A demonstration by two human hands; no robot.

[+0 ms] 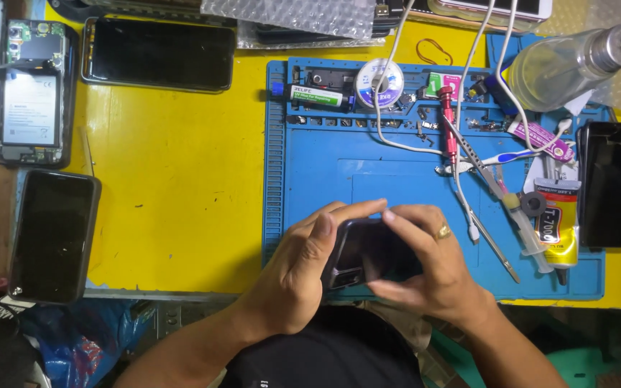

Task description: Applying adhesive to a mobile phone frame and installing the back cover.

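Both my hands hold a dark phone (359, 253) over the near edge of a blue work mat (389, 172). My left hand (303, 273) grips the phone's left side, thumb on top. My right hand (429, 266), with a ring on one finger, covers the phone's right side, its fingers curled over the top edge. Much of the phone is hidden by my fingers.
On the mat lie a red screwdriver (448, 122), tweezers (486, 215), a glue tube (556, 223), a solder reel (380, 82), white cables and small screws. A clear bottle (562, 65) stands at the back right. Several other phones (52, 237) (158, 54) (609, 183) lie on the yellow table (174, 179).
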